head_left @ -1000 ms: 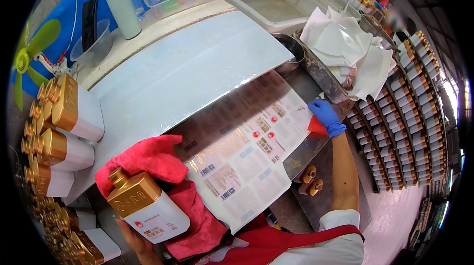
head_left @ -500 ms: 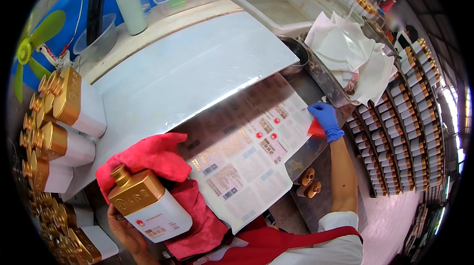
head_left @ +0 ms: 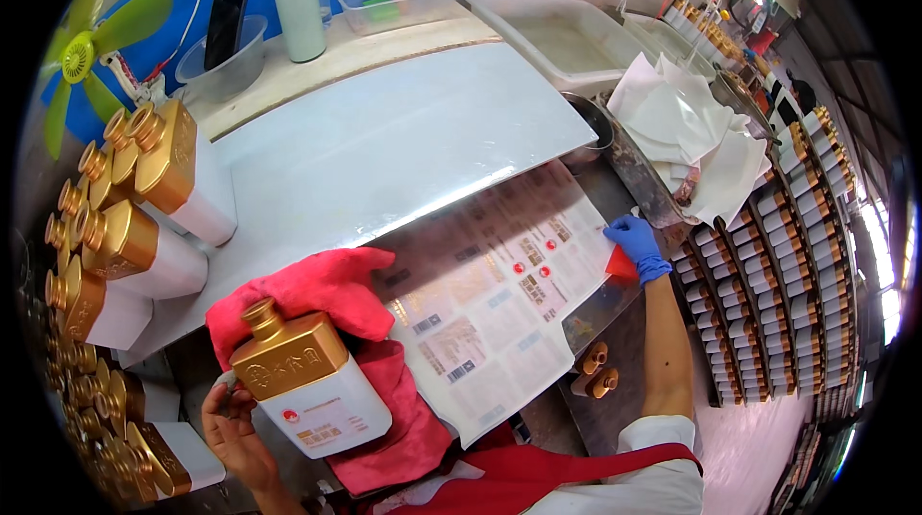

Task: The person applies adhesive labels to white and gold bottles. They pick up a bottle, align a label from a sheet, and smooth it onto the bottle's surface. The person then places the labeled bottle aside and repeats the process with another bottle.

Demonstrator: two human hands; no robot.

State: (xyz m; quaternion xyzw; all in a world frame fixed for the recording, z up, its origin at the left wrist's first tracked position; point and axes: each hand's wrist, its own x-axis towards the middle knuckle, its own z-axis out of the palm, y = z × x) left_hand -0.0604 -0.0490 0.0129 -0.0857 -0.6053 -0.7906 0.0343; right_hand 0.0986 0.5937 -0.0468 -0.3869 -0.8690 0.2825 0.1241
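A white bottle with a gold shoulder and neck [head_left: 322, 400] leans on a bunched red cloth [head_left: 312, 294], its printed front turned up toward me. My left hand [head_left: 235, 429] is bare, at the bottle's lower left side, with fingers curved and apart; a greyish cover shows on one fingertip. My right hand [head_left: 636, 244], in a blue glove, is closed with its fingertips at the right edge of a printed transfer sheet [head_left: 499, 361]. A flat red piece [head_left: 621, 265] sticks out from under that hand. Gold, red and pale prints cover the sheet, whose far part lies under a white board [head_left: 394, 131].
More gold-and-white bottles [head_left: 173, 256] crowd the left side by a green fan [head_left: 82, 54]. Behind the board stand a flask [head_left: 296, 6] and plastic tubs [head_left: 399, 6]. Crumpled white sheets [head_left: 682, 121] lie in a tray at right. A tall rack [head_left: 768, 294] holds many bottles.
My left hand has loosened from the bottle's side and shifted slightly down and left of it. The right hand stays at the sheet's edge. The whole view has shifted a little.
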